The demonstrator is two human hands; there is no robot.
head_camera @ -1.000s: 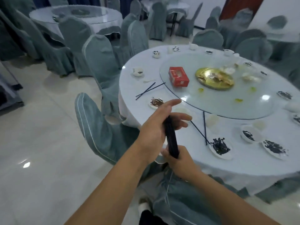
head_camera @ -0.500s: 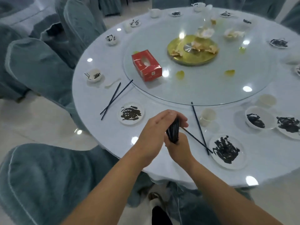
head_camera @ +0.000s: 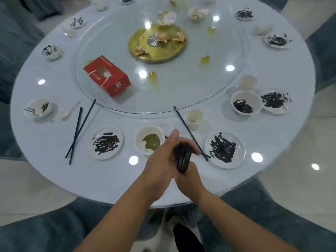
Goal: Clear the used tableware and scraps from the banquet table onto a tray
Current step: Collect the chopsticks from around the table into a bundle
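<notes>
Both hands are at lower centre, over the near part of the round white banquet table (head_camera: 54,179). The left hand (head_camera: 158,160) wraps the upper part of the bundle of dark chopsticks (head_camera: 182,157), thumb pointing forward. The right hand (head_camera: 190,180) grips its lower end from below. Neither hand is free.

Change vs a second ago: hands and bundle were off the table edge, above a chair. Now they're over the tabletop, right at the loose pair of black chopsticks (head_camera: 189,131). Can't tell if they touch. Grip on the bundle is unchanged. My read: chopstick collection is under way and this pair is next. One hand has to let go to take it.

- **Left of the hands:** white bowl with green-yellow residue (head_camera: 150,140), then a white plate with dark smears (head_camera: 106,142).
- **Right of the hands:** second dark-smeared white plate (head_camera: 224,150), with the loose pair's near tips just beside it.
- **Knock risk:** small cream cup (head_camera: 194,118) stands just beside the pair's far half.
- **Further left:** crossed pair of black chopsticks (head_camera: 78,131) and a white spoon (head_camera: 70,110).

Mid-frame is the round glass turntable (head_camera: 181,91), with a red tissue box (head_camera: 107,75) on its left. The gold round platter (head_camera: 158,44) with pale scraps sits upper centre. More dirty small dishes ring the far rim.

No tray in view. Most of the clearing looks undone.
</notes>
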